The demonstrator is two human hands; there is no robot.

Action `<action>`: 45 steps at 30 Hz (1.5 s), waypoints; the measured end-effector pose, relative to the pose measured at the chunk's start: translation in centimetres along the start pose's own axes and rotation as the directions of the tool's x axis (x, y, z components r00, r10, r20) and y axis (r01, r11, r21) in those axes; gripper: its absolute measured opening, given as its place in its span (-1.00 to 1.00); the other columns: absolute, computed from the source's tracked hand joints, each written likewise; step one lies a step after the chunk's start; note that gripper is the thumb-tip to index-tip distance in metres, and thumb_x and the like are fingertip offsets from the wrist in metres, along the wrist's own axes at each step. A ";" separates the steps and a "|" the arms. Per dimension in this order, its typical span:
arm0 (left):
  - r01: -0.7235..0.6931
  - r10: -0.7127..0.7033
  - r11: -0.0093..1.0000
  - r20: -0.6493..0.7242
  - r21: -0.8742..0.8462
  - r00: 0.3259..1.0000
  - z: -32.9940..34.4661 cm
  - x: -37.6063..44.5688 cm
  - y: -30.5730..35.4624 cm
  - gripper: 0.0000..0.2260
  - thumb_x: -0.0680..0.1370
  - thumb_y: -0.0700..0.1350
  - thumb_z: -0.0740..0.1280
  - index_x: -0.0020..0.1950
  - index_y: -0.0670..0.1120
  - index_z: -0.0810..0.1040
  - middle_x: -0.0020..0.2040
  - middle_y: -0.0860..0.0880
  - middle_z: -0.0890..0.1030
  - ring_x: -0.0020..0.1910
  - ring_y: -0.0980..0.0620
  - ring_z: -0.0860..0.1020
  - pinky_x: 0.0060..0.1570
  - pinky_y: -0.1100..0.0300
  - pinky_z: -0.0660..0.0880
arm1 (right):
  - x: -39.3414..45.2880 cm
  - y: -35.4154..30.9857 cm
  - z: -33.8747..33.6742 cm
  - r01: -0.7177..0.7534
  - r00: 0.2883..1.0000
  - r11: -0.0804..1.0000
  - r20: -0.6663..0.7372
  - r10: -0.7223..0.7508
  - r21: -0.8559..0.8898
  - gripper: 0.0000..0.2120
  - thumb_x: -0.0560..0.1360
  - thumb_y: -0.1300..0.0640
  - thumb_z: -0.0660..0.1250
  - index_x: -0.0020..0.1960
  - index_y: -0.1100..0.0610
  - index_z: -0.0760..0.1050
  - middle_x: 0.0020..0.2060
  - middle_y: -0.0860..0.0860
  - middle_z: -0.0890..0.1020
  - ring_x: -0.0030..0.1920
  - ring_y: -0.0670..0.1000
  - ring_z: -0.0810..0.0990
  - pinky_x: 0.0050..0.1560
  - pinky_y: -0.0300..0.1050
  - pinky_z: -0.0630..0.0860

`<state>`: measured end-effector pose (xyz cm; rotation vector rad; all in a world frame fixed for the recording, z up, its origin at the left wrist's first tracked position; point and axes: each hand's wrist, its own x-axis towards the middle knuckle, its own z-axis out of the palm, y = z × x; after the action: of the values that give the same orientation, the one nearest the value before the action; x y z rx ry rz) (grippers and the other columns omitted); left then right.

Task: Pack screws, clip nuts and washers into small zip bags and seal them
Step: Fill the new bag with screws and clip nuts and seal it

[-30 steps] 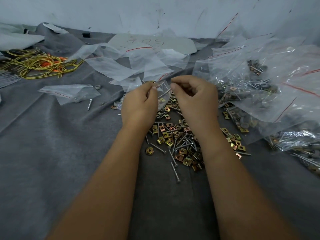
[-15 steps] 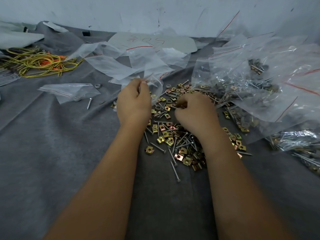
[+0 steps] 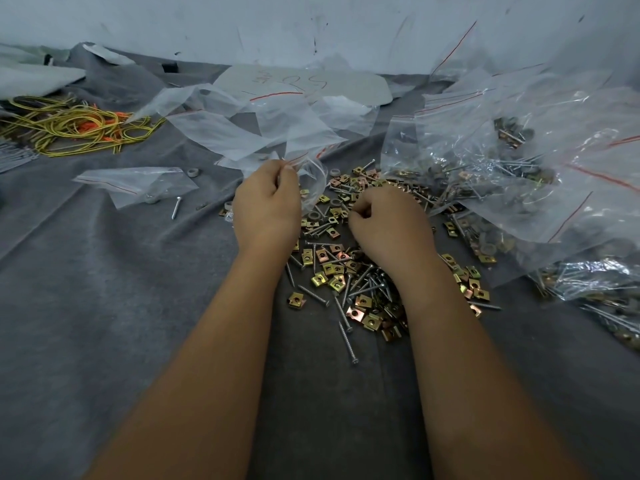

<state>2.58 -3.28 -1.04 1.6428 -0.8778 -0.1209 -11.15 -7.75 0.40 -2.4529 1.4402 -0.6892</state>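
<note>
A loose heap of brass-coloured clip nuts (image 3: 334, 271), silver screws (image 3: 348, 337) and grey washers (image 3: 314, 215) lies on the grey cloth (image 3: 104, 306) in the middle. My left hand (image 3: 266, 206) pinches the mouth of a small clear zip bag (image 3: 311, 176) with a red seal line, just above the heap's far left side. My right hand (image 3: 384, 220) rests on the heap with fingers curled down into the parts; what they hold is hidden.
Filled zip bags (image 3: 519, 174) pile up on the right. Empty bags (image 3: 249, 129) lie behind the heap, and one bag (image 3: 138, 183) with a lone screw (image 3: 176, 207) beside it lies at the left. Yellow and orange wires (image 3: 76, 129) sit far left. A white wall stands behind.
My right hand dropped from the bag's mouth down onto the heap of parts. My left hand stayed on the small bag and shifted slightly left.
</note>
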 end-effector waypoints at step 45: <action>0.025 -0.022 0.999 0.066 -0.042 0.998 0.0 -0.3 0.4 -0.79 0.54 0.03 0.14 -0.17 0.13 0.55 -0.29 -0.03 0.60 -0.33 0.03 0.48 -0.26 0.04 0.44 | 0.2 0.4 0.1 -0.068 0.998 0.989 0.015 0.067 0.131 -0.72 0.52 0.25 0.33 0.21 0.08 0.60 0.15 0.07 0.63 0.18 0.11 0.56 0.18 0.05 0.53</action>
<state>2.16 -3.13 -0.77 1.6175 -0.9000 -0.2098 -11.36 -8.15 0.19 -2.2948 1.4192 -0.7306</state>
